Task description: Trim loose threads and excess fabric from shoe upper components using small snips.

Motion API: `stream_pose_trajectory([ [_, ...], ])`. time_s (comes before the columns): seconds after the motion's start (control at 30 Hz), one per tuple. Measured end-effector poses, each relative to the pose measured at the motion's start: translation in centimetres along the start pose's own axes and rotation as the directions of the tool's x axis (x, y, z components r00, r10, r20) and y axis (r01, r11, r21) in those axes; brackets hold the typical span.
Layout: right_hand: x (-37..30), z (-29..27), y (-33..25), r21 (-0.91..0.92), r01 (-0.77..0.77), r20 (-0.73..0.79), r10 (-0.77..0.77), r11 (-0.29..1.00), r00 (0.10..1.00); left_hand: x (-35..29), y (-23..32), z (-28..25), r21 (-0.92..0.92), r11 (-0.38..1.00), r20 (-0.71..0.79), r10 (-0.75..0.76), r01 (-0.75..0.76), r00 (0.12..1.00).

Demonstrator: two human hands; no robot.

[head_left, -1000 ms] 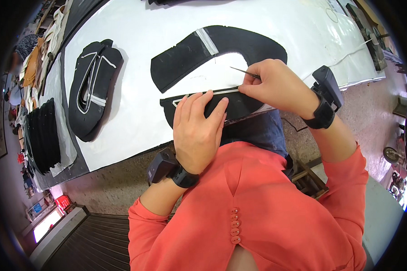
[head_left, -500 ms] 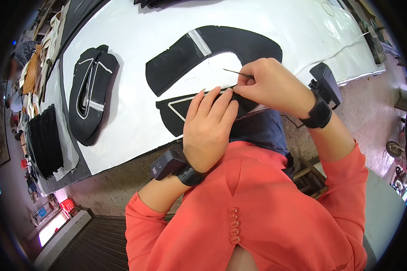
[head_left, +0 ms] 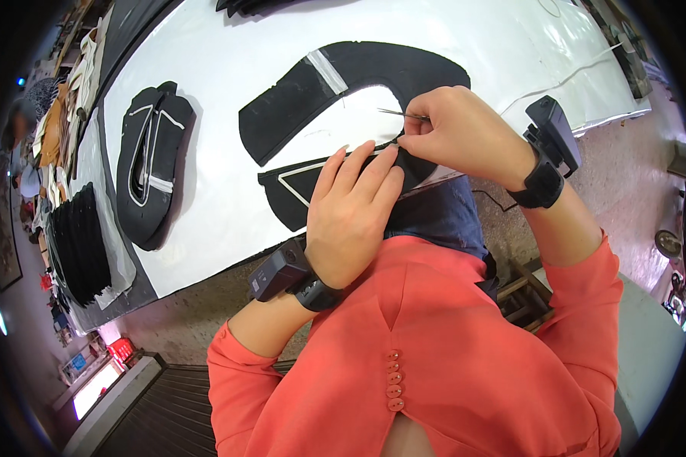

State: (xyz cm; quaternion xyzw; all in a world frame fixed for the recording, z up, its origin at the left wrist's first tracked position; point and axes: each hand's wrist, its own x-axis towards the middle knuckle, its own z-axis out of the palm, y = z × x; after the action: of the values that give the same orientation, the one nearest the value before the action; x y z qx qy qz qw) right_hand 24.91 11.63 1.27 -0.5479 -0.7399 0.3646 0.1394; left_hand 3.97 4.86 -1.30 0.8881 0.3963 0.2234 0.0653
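A black U-shaped shoe upper piece (head_left: 293, 107) lies on the white tabletop, a pale strip across its far arm and white lines along its near arm. My left hand (head_left: 351, 209) rests flat on that near arm, fingers stretched out over its inner edge. Close by, my right hand (head_left: 461, 137) is closed around a thin, pointed metal tool (head_left: 396, 113), whose tip points left over the white surface. Its thumb and index fingertips are at the black edge beside my left fingertips; whether they pinch the edge I cannot make out.
Stacked black upper pieces (head_left: 152, 209) with white lines lie on the left of the white table (head_left: 206, 228). Beyond them is a row of black pieces (head_left: 80, 244). A dark pile (head_left: 263, 6) sits at the far edge, and a white cord (head_left: 564, 82) crosses the right side.
My right hand has shifted slightly, and the tool now lies flatter and a little higher. The left hand keeps its place on the black piece. The whole view has moved a little.
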Motion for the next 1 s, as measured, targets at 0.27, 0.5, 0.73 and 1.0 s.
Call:
stream_pose_trajectory([
  [0.27, 0.3, -0.4, 1.3, 0.011, 0.098, -0.003, -0.098, 0.995, 0.995, 1.6, 0.3, 0.1, 0.031, 0.998, 0.027, 0.046, -0.046, 0.999],
  [0.5, 1.2, -1.5, 1.4, 0.013, 0.081, 0.101, -0.082, 0.997, 0.991, 1.8, 0.1, 0.4, 0.064, 0.995, 0.003, 0.075, -0.075, 0.997],
  [0.73, 2.1, -2.6, 1.3, 0.017, 0.137, 0.195, -0.137, 0.990, 0.971, 2.0, 0.1, 0.3, 0.034, 0.997, 0.021, 0.069, -0.070, 0.997],
  [1.0, 2.9, -3.0, 1.7, -0.007, 0.155, 0.172, -0.152, 0.988, 0.973, 2.3, 0.6, 0.5, 0.037, 0.998, 0.020, 0.049, -0.050, 0.999],
])
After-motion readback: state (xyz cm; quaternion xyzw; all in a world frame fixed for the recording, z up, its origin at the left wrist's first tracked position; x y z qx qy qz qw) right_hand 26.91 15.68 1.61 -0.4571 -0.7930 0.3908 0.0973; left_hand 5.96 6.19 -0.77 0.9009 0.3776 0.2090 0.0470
